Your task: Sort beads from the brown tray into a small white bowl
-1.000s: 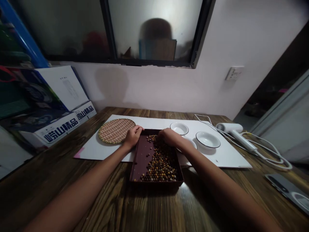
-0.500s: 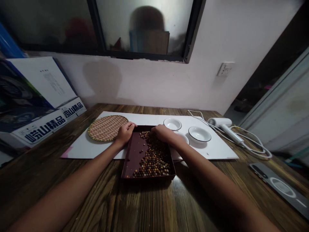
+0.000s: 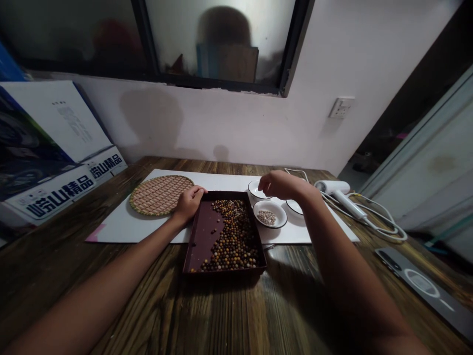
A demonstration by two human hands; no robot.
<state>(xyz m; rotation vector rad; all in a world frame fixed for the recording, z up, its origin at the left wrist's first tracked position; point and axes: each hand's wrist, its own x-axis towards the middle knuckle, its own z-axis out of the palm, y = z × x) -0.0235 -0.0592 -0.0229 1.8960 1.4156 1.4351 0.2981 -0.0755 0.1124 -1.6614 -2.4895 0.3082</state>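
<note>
Lifted away from the tray, the right hand (image 3: 283, 185) now pinches its fingertips narrow just above the white bowl (image 3: 275, 222) of pale beads (image 3: 266, 217), what it holds I cannot tell, while the left hand (image 3: 188, 204) rests loosely on the corner of the brown tray (image 3: 207, 231) of mixed beads (image 3: 232, 236).

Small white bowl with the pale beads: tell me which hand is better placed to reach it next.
Right, likely: the right hand hangs close above the small white bowl, fingers drawn together. The left hand rests on the brown tray's left rim, with the tray between it and the bowl.
</note>
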